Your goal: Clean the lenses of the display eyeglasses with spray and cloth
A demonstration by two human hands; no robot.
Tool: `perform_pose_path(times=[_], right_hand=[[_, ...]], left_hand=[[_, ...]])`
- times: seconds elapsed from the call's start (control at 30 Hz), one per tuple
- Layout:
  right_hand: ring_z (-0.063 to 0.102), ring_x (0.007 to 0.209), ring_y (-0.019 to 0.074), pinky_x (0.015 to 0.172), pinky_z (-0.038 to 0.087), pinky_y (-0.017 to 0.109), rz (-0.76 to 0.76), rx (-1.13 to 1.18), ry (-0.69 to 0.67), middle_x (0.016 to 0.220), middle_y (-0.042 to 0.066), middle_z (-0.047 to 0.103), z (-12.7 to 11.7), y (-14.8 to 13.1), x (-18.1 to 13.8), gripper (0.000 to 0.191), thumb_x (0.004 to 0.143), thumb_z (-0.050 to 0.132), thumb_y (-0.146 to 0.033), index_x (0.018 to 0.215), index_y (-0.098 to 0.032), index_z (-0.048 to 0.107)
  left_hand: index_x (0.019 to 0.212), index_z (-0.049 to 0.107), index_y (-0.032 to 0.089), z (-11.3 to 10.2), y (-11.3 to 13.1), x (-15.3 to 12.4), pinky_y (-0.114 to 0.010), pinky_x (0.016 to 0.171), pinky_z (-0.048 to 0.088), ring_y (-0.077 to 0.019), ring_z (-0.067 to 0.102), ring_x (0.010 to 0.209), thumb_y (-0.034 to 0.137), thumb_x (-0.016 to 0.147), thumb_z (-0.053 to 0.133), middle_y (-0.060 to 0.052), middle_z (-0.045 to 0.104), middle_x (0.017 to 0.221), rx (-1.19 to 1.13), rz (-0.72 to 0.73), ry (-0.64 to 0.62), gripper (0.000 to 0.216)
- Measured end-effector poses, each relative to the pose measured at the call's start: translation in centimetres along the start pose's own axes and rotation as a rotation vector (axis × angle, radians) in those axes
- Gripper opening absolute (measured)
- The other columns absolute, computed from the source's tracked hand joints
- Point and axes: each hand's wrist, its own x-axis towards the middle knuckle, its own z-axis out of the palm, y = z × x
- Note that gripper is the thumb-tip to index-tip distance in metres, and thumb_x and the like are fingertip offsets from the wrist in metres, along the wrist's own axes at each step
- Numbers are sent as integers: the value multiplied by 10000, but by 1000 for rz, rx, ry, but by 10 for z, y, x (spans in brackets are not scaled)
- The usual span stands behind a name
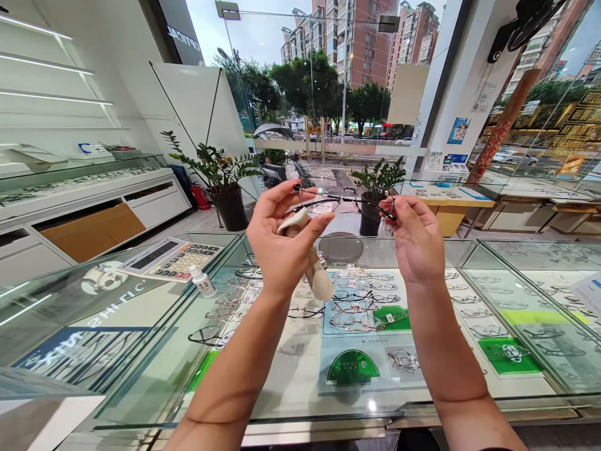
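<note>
One eyeglass frame (349,189) is pinched in the grip of left hand (284,244) and right hand (419,241) above glass tabletop (291,382). Cloth (321,283) held in left; potted plants (230,210) placed beyond.

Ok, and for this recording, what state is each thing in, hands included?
Left hand, closed on eyeglasses and cloth
Right hand, pinching the eyeglasses' other side
Eyeglasses, held up between both hands
Cloth, bunched, one end hanging down
Small white bottle, standing
Calculator, lying face up
Display eyeglasses, laid out in rows
Potted plants, upright, leafy
</note>
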Motion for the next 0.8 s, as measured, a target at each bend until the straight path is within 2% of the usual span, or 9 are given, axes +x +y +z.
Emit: perform_pose_path(times=[0.17,0.33,0.47,0.63,0.73,0.8], right_hand=[[747,1022,211,906,605,391,11,81,-37,1095,34,791,1,-5,0,180,961,623,-408,1044,-293,733],[736,1109,223,1021,594,426,-26,36,-89,1127,16,800,5,1,0,134,896,747,-356,1020,-308,756],[734,1084,219,1004,610,425,-8,5,-94,1130,19,809,9,3,0,209,848,839,-369,1040,-303,788],[736,1069,208,973,620,405,-5,-7,-89,1107,29,812,11,4,-1,225,838,862,-377,1034,-283,801],[743,1066,207,947,626,396,-68,-32,-97,1105,24,805,12,5,-1,196,859,848,-372,1027,-287,792],[741,1085,215,951,625,400,-152,-70,-93,1091,28,796,14,4,-2,162,877,835,-365,1010,-289,784]], left_hand=[[1283,646,224,-1,-9,3,-304,849,632,-260,746,1150,482,781,925,-102,759,1169,-11,-109,-68,630],[1298,632,241,1,-11,1,-295,835,625,-256,737,1159,482,784,924,-96,753,1192,-13,-128,-96,638],[1303,622,248,2,-9,-1,-297,859,622,-250,723,1184,485,780,926,-93,743,1219,6,-97,-98,650],[1299,621,257,4,-5,-2,-298,863,616,-251,716,1189,512,748,939,-94,733,1211,12,-89,-91,685],[1289,632,265,7,-1,-4,-289,835,609,-236,731,1122,521,743,934,-93,734,1202,-11,-169,-87,675],[1285,641,266,8,1,-4,-261,732,591,-189,743,947,536,758,911,-83,741,1178,-50,-298,-102,651]])
